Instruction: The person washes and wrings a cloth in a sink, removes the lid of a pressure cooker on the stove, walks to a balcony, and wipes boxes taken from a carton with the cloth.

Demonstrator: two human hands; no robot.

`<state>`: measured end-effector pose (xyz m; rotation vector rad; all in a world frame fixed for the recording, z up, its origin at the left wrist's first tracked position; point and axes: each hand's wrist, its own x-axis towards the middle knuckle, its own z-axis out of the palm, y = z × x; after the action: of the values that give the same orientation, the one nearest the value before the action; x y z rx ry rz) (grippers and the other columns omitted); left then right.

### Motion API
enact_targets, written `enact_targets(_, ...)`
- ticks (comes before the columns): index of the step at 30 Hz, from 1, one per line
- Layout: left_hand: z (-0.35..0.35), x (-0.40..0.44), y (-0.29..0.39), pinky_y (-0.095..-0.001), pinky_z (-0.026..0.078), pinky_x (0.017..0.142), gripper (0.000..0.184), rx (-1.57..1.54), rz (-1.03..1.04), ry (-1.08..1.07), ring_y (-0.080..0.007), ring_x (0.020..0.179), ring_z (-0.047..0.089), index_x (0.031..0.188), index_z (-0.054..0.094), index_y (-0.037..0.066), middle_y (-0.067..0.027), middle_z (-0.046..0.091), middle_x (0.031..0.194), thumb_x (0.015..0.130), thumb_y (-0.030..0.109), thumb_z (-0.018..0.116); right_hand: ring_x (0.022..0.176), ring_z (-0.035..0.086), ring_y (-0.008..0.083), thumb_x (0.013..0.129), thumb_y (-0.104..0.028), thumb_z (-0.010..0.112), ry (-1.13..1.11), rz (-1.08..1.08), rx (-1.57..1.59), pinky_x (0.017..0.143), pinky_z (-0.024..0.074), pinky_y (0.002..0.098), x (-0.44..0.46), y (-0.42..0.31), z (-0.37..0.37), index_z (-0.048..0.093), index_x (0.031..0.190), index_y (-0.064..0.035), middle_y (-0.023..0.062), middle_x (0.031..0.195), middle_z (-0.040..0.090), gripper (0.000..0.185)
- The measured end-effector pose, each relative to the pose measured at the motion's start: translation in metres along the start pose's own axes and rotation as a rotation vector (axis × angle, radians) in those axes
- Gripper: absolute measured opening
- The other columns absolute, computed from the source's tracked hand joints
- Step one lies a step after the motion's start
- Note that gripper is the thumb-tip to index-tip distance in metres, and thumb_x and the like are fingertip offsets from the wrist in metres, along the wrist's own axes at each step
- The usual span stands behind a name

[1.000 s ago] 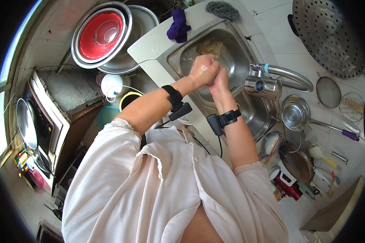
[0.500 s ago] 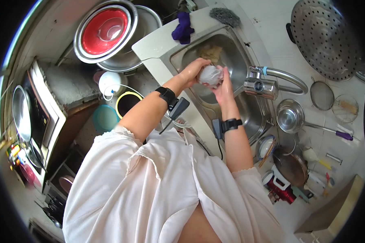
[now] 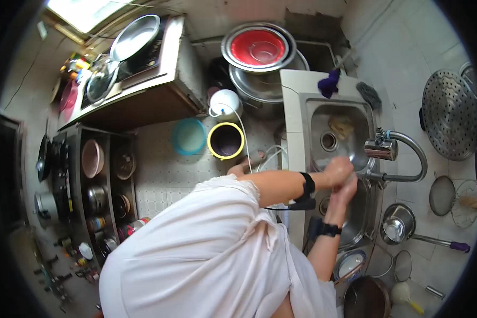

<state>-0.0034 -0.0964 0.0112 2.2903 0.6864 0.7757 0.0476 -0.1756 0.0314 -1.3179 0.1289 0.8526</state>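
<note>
The fingers of my left hand (image 3: 338, 172) are curled closed, and those of my right hand (image 3: 344, 193) close in from the near side, so the two hands press together. Between them a pale wad (image 3: 351, 178) is clamped, mostly hidden by my fingers; blur keeps me from telling what it is. I have both hands over the sink, about where the far basin (image 3: 358, 115) meets the near basin (image 3: 361, 214), and each of my wrists wears a black strap. In the far basin, a yellowish clump (image 3: 341, 127) lies to the right of the round drain (image 3: 328, 141). The metal faucet (image 3: 381, 149) stands just right of that basin, its pipe arching further right. On the far edge of the counter (image 3: 294, 119) is a purple cloth (image 3: 328, 84), with a grey scourer (image 3: 368, 95) to its right. Beyond the sink to the right I see a saucepan (image 3: 398, 223) and, farther up, a perforated metal plate (image 3: 450, 114). Left of the counter, a yellow-rimmed bucket (image 3: 226, 141) sits beside a turquoise basin (image 3: 189, 137) on the floor, and a red bowl (image 3: 257, 47) rests nested in metal basins (image 3: 289, 45) at the far side.
</note>
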Motion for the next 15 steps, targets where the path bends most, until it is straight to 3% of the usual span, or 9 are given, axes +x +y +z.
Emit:
enact_targets(3, -0.006, -0.02, 0.045, -0.0541, 0.056, 0.079, 0.025, -0.161, -0.013, -0.078, -0.047, 0.084, 0.067, 0.081, 0.069, -0.003, -0.0243, 0.069, 0.088, 0.079, 0.021, 0.062, 0.103, 0.071, 0.0226, 0.101, -0.043, 0.052, -0.089, 0.102, 0.198, 0.081, 0.0593, 0.0369, -0.024, -0.002, -0.05, 0.066, 0.121, -0.0101, 0.0067, 0.115, 0.071, 0.04)
enact_targets(4, -0.031, -0.025, 0.07, -0.0557, 0.055, 0.084, 0.03, -0.452, -0.391, -0.138, -0.0504, 0.091, 0.066, 0.085, 0.068, -0.004, -0.0277, 0.069, 0.094, 0.084, 0.023, 0.058, 0.103, 0.071, 0.0221, 0.101, -0.042, 0.052, -0.18, 0.156, 0.174, 0.081, 0.0592, 0.0364, -0.033, -0.007, -0.057, 0.066, 0.12, -0.0101, 0.0065, 0.115, 0.071, 0.039)
enact_targets(5, -0.065, -0.033, 0.094, -0.0542, 0.052, 0.091, 0.03, -0.469, -0.476, -0.171, -0.0506, 0.096, 0.065, 0.089, 0.07, -0.003, -0.0312, 0.069, 0.098, 0.085, 0.023, 0.054, 0.102, 0.071, 0.022, 0.102, -0.042, 0.052, -0.249, 0.201, 0.157, 0.081, 0.0588, 0.0368, -0.038, -0.01, -0.064, 0.066, 0.12, -0.01, 0.0065, 0.115, 0.071, 0.039)
enact_targets(7, -0.065, -0.048, 0.09, -0.052, 0.053, 0.09, 0.038, -0.446, -0.454, -0.218, -0.0488, 0.098, 0.066, 0.1, 0.069, -0.002, -0.0301, 0.07, 0.101, 0.088, 0.031, 0.057, 0.102, 0.07, 0.0219, 0.102, -0.042, 0.052, -0.393, 0.286, 0.113, 0.082, 0.0581, 0.0376, -0.048, -0.014, -0.08, 0.066, 0.12, -0.01, 0.0064, 0.116, 0.07, 0.039)
enact_targets(10, -0.073, -0.071, 0.053, -0.0486, 0.054, 0.088, 0.041, -0.458, -0.43, -0.182, -0.0434, 0.102, 0.068, 0.106, 0.067, 0.003, -0.0255, 0.071, 0.104, 0.088, 0.039, 0.065, 0.109, 0.065, 0.0196, 0.102, -0.046, 0.051, -0.293, 0.157, -0.318, 0.088, 0.0526, 0.0374, -0.051, -0.012, -0.083, 0.065, 0.13, -0.0156, 0.0033, 0.123, 0.068, 0.044)
enact_targets(13, -0.131, -0.105, 0.032, -0.0451, 0.054, 0.087, 0.045, -0.52, -0.475, -0.062, -0.0377, 0.104, 0.068, 0.108, 0.067, 0.005, -0.0222, 0.071, 0.106, 0.085, 0.044, 0.073, 0.114, 0.063, 0.0184, 0.1, -0.045, 0.05, -0.327, 0.075, -0.432, 0.095, 0.0494, 0.0358, -0.085, -0.015, -0.054, 0.066, 0.133, -0.0141, 0.0035, 0.126, 0.067, 0.048)
enact_targets(15, -0.163, -0.128, 0.012, -0.0451, 0.054, 0.087, 0.046, -0.499, -0.582, 0.081, -0.0365, 0.101, 0.069, 0.107, 0.068, 0.005, -0.0217, 0.071, 0.101, 0.083, 0.043, 0.076, 0.118, 0.062, 0.0193, 0.1, -0.041, 0.05, -0.341, 0.089, -0.337, 0.102, 0.0467, 0.0384, -0.086, 0.005, -0.031, 0.066, 0.134, -0.0109, 0.0046, 0.129, 0.066, 0.048)
